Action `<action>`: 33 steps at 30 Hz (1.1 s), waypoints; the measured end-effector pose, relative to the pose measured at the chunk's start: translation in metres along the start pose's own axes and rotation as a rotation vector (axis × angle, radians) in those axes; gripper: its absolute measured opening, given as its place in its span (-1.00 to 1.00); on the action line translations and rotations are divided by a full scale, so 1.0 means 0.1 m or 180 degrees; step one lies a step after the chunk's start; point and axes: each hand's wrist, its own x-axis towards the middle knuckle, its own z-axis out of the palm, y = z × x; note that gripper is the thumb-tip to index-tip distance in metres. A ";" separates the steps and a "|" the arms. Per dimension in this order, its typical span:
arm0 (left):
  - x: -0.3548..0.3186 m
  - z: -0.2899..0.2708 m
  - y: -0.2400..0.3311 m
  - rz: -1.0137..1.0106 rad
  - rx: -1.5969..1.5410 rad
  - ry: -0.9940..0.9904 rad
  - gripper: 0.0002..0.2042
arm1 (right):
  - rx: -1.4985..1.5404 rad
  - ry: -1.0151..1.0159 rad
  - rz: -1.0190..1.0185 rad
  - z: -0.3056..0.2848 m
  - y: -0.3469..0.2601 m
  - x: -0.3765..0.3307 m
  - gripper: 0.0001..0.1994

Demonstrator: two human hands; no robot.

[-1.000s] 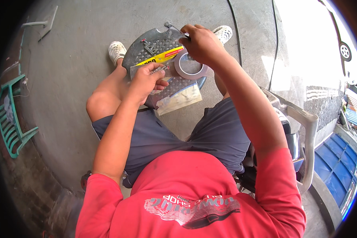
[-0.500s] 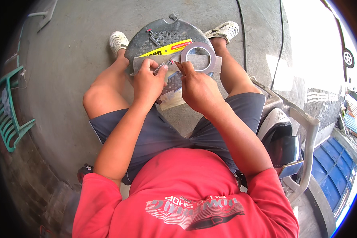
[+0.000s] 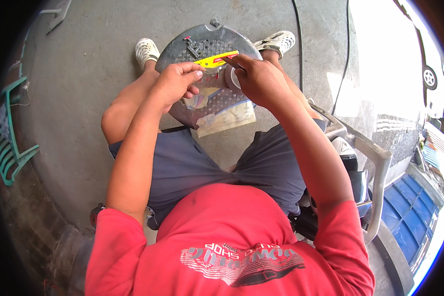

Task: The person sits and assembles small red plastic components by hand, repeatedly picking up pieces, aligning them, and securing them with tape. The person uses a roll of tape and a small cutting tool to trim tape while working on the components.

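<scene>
A round dark stool (image 3: 170, 53) with a gridded top stands between my legs. Over its left side is my left hand (image 3: 175, 84), thumb and forefinger closed together; whatever they pinch is too small to make out. My right hand (image 3: 262, 81), over the right side, grips a thin dark tool (image 3: 229, 61) pointing left. Partly under that hand sits a roll of tape (image 3: 230, 78). A yellow flat packet (image 3: 212, 60) lies behind both hands. Small grey pieces with a red tip (image 3: 193, 48) rest at the stool's far left, and another red-tipped piece (image 3: 216, 76) shows between my hands.
A clear plastic bag with a pale end (image 3: 227, 120) hangs over the stool's near edge. At far left stands a green plastic chair (image 3: 10, 133). A grey metal frame (image 3: 375, 158) is by my right side. Dark cables (image 3: 300, 39) cross the floor.
My hands have moved apart, the left leftward and the right to the right and up. The grey strip across the stool no longer shows, and the tape roll is now mostly covered.
</scene>
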 end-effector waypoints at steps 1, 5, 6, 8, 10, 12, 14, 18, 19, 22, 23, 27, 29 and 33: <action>-0.01 -0.01 0.01 0.0074 0.0166 -0.0009 -0.73 | 0.0078 0.0002 -0.0021 0.02 0.00 0.05 -0.67; -0.03 -0.02 0.10 0.0326 0.0803 -0.0006 -0.77 | -0.0132 -0.0047 0.0091 0.00 -0.05 0.14 -0.68; -0.03 -0.03 0.11 0.0378 0.0954 0.0005 -0.78 | -0.0189 0.0022 -0.0072 0.02 -0.02 0.16 -0.68; 0.01 -0.07 0.12 0.0581 0.1364 -0.0026 -0.80 | -0.0305 0.0164 -0.0406 0.03 0.03 0.18 -0.68; 0.09 -0.13 0.14 0.0743 0.1791 -0.0046 -0.80 | -0.0619 0.0078 -0.0724 -0.03 0.03 0.20 -0.71; 0.18 -0.19 0.16 0.0861 0.2236 -0.0055 -0.79 | -0.1021 -0.0051 -0.1142 -0.12 0.01 0.24 -0.72; 0.23 -0.19 0.25 0.0866 0.2516 0.0002 -0.78 | -0.1518 -0.0208 -0.1630 -0.20 0.04 0.36 -0.73; 0.28 -0.20 0.35 0.0900 0.2733 0.0051 -0.79 | -0.2016 -0.0451 -0.2165 -0.28 0.06 0.60 -0.73; 0.29 -0.20 0.34 0.0938 0.2720 0.0070 -0.79 | -0.1990 -0.0497 -0.2242 -0.26 0.05 0.64 -0.74; 0.27 -0.19 0.34 0.0802 0.2531 0.0056 -0.81 | -0.1929 -0.0503 -0.2561 -0.23 0.01 0.77 -0.75; 0.25 -0.19 0.35 0.0713 0.2440 0.0038 -0.82 | -0.1881 -0.0571 -0.2559 -0.23 -0.01 0.79 -0.74; 0.22 -0.14 0.41 0.0575 0.2365 0.0063 -0.84 | -0.2057 -0.0599 -0.2702 -0.22 0.00 0.85 -0.78; 0.29 -0.16 0.33 0.0691 0.2363 0.0062 -0.85 | -0.1986 -0.0579 -0.2765 -0.23 0.00 0.84 -0.78; 0.34 -0.19 0.26 0.0692 0.2259 0.0106 -0.86 | -0.2090 -0.0692 -0.2803 -0.24 -0.05 0.86 -0.77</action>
